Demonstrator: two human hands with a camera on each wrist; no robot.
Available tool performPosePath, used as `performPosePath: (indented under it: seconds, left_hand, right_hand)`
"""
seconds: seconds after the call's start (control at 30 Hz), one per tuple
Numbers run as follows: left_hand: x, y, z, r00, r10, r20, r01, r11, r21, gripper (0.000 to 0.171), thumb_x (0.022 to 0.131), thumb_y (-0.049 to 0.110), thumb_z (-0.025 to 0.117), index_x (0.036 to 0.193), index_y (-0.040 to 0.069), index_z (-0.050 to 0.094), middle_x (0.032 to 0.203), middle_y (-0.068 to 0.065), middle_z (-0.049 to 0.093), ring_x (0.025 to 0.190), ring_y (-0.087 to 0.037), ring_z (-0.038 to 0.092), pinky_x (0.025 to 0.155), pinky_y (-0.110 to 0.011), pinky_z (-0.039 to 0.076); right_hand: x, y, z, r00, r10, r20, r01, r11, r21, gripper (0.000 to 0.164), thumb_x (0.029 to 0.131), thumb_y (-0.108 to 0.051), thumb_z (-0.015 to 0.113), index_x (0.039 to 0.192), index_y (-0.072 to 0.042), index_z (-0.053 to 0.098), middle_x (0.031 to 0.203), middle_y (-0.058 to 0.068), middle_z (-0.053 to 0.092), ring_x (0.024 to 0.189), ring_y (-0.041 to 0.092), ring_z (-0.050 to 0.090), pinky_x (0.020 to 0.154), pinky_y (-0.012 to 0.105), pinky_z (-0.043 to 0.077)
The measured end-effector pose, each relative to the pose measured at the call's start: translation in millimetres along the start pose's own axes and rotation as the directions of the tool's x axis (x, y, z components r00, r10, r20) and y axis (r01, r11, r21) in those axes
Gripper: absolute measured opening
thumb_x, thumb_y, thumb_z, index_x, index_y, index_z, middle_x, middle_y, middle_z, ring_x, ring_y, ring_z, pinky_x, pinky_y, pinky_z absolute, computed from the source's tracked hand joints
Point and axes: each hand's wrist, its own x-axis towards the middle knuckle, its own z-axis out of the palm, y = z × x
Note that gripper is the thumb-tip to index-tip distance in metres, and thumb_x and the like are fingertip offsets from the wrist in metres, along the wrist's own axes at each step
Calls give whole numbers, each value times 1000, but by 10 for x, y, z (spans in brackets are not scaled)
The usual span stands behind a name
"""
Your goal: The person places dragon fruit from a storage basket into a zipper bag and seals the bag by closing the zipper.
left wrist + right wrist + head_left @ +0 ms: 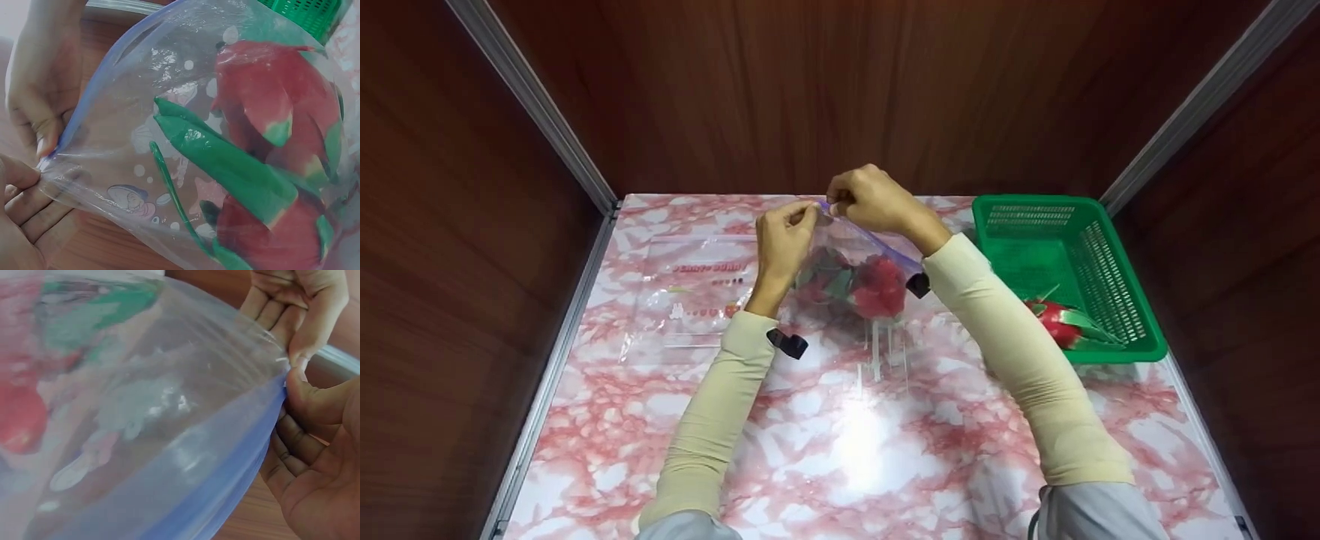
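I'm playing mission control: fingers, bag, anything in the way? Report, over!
Left fingers, right fingers pinch purple-edged plastic bag near one corner. Dragon fruits inside. No obstruction visible.

Green bskt [1046, 259] R; prob. clear bag [690, 289] L

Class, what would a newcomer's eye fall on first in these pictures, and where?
Probably the two red dragon fruits inside the clear bag at the centre. The left hand and right hand pinch its purple edge. A bright green basket holds another fruit at the right.
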Motion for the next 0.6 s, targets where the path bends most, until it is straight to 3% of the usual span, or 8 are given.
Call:
performPosePath:
  seconds: [0.2, 0.37, 0.6]
  left_hand:
    - [45, -39, -72, 999, -32, -8, 32, 999, -19, 18, 97, 12, 73, 103, -2, 83, 92, -14, 82, 77, -12, 72, 69, -17, 53]
    - [64, -51, -108, 998, -51, 32, 52, 997, -49, 18, 99, 14, 73, 104, 0, 83, 95, -15, 82, 77, -8, 69, 69, -18, 53]
    - [69, -65, -99, 995, -16, 100, 25, 996, -86, 16, 101, 12, 73, 105, -2, 80, 97, -17, 81, 84, -19, 76, 76, -19, 58]
  right_hand:
    - [-62, 93, -33, 1000, 4, 4, -4, 1000, -7, 16, 96, 1, 62, 100, 2, 76, 96, 17, 75, 81, 22, 62, 75, 36, 56]
    - [-77, 113, -72, 999, 51, 3, -51, 999, 1, 13, 99, -4, 66, 104, 1, 77, 100, 17, 76, 84, 25, 65, 78, 39, 60]
    - [-111, 106, -109, 997, 75, 23, -76, 997, 17, 15, 101, -5, 66, 107, 1, 78, 104, 17, 76, 86, 26, 66, 83, 41, 63]
